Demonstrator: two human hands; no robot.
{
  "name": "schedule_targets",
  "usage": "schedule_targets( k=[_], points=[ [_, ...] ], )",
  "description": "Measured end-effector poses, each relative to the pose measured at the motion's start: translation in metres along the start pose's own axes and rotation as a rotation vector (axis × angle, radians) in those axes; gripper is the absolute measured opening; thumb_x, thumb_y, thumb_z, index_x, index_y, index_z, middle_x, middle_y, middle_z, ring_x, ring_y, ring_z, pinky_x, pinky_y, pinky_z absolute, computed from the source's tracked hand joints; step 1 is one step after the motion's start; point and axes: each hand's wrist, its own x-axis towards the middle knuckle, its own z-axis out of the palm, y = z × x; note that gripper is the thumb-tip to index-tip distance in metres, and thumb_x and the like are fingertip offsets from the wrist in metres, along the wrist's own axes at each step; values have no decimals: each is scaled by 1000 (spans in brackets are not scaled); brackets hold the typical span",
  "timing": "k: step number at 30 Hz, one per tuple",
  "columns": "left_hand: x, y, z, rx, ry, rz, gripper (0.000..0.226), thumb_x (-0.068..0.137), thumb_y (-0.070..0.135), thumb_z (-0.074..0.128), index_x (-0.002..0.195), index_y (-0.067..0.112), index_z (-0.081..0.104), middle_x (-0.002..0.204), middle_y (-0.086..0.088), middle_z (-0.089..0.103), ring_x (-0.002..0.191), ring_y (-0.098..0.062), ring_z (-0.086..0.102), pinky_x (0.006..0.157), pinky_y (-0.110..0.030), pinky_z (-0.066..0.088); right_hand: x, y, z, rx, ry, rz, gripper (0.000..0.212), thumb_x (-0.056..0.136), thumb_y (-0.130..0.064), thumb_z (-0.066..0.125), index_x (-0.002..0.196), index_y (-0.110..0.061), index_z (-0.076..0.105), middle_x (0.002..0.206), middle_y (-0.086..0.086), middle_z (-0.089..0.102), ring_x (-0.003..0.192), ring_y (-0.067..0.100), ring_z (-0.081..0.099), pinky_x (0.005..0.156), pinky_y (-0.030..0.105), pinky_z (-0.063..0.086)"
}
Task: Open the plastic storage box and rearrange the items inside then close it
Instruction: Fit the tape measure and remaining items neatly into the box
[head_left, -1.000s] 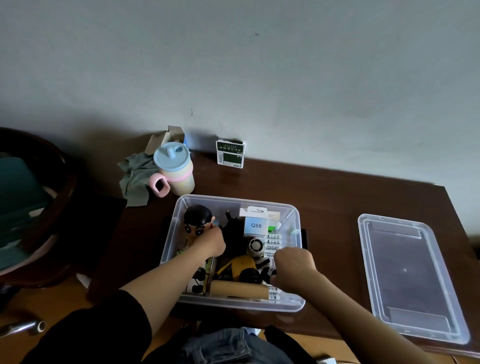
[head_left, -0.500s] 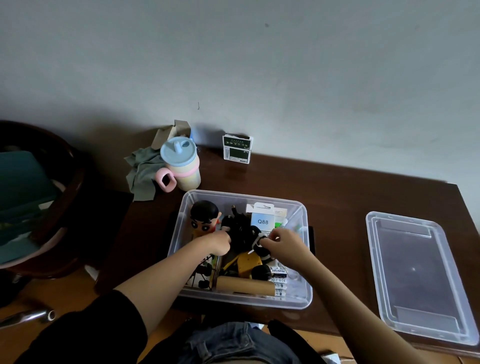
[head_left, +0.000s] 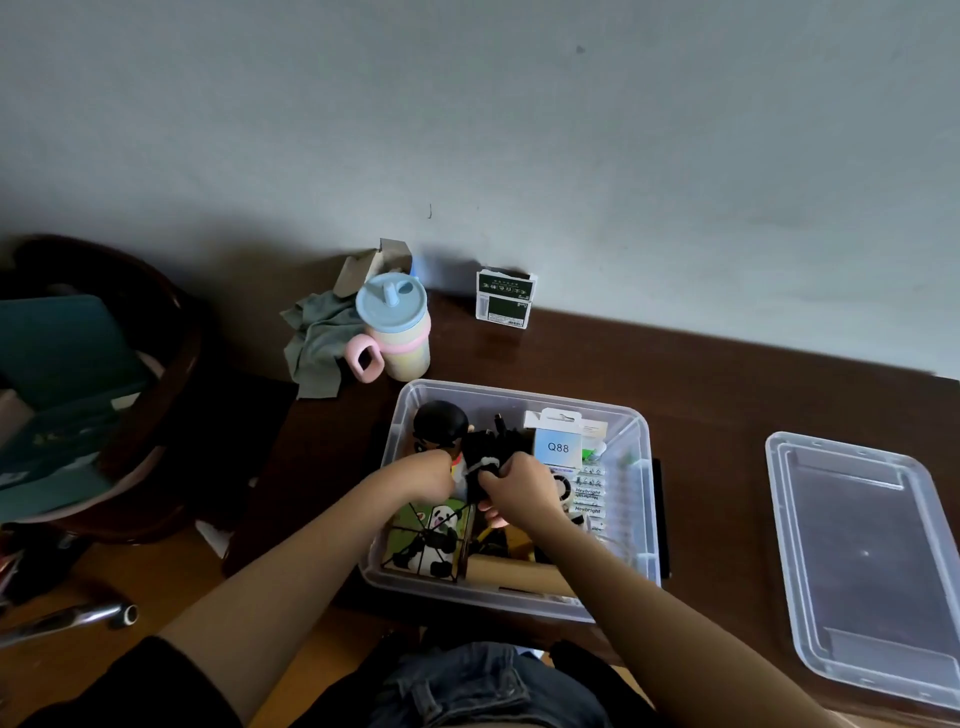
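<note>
Both hands work inside the storage box (head_left: 631, 519): right hand (head_left: 519, 486) grips the black cable bundle (head_left: 485, 449); left hand (head_left: 426, 473), at its 9 o'clock, is curled, contents unclear. Bundle likely light, floppy; hold at its tie.

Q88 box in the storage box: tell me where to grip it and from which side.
Pinch the Q88 box by its white hang-tab top, coming from above. It stands upright against the storage box's far wall with neighbours crowding its sides, so only the top seems free.
</note>
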Motion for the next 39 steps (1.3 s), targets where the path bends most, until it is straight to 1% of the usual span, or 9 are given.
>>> schedule_targets(
  k=[5, 8, 12, 20, 24, 29, 34, 37, 39],
  points=[
    [6, -4, 8, -44, -4, 67, 33, 97, 4, 37, 64, 12, 38, 67, -2, 33, 57, -12, 29, 57, -26, 26, 4, 1, 15, -182, 162, 3, 19, 89, -23, 54, 95, -5, 49, 91, 12, 65, 81, 26, 63, 60, 31, 46],
    [8, -6, 13, -173, -30, 115, 24, 97, 7, 35, 110, 1, 54, 79, -9, 47, 64, -20, 41, 62, -33, 31, 8, 3, 18, -196, 206, 14, 23, 90, -26, 55, 96, -4, 50, 92, 13, 65, 83, 27, 63, 61, 31, 46],
    [5, -3, 11, -239, -9, 184, 50, 98, 7, 37, 147, 8, 28, 132, -19, 51, 93, -26, 58, 74, -32, 44, 18, -4, 21, -163, 234, 55, 32, 94, -34, 52, 96, -2, 55, 96, 16, 67, 89, 31, 64, 64, 31, 45],
    [6, -1, 11, -160, -57, 252, 66, 96, 6, 38, 153, 23, 8, 136, -17, 50, 102, -32, 59, 85, -41, 46, 19, -4, 29, -409, 191, 33, 19, 94, -5, 43, 108, -1, 55, 109, 16, 65, 102, 32, 63, 71, 32, 46],
    [5, -3, 10, -199, -77, 315, 55, 97, 5, 36, 148, 22, 28, 116, -16, 59, 86, -29, 56, 74, -39, 44, 22, -7, 24, -642, 132, -35, 28, 92, 1, 43, 113, -4, 60, 111, 12, 66, 104, 29, 63, 70, 31, 48],
    [4, -3, 11, -216, -106, 308, 42, 96, 5, 41, 137, 13, 40, 121, -22, 55, 111, -39, 54, 95, -48, 44, 27, -10, 22, -779, 105, -97, 32, 92, 2, 42, 116, -5, 62, 114, 12, 66, 108, 29, 61, 74, 33, 50],
    [4, 8, 12, -109, -145, 225, 38, 95, 2, 37, 132, 1, 43, 87, -14, 55, 71, -21, 46, 63, -31, 36, 27, -6, 27, -784, 57, -91, 35, 92, 3, 40, 118, -7, 62, 117, 12, 64, 109, 30, 61, 72, 33, 47],
    [6, 7, 14, -125, -156, 218, 49, 98, 11, 34, 147, 13, 27, 108, -17, 57, 86, -24, 50, 74, -36, 40, 21, 1, 21, -760, 56, -95, 33, 90, 7, 39, 111, -2, 63, 113, 15, 65, 105, 32, 63, 77, 36, 50],
    [6, 4, 14, -128, -145, 218, 57, 100, 16, 35, 152, 17, 11, 102, -10, 53, 83, -22, 50, 72, -34, 39, 18, 5, 13, -743, 69, -153, 29, 92, 5, 40, 110, -2, 60, 109, 15, 66, 100, 32, 64, 74, 36, 50]
  ],
)
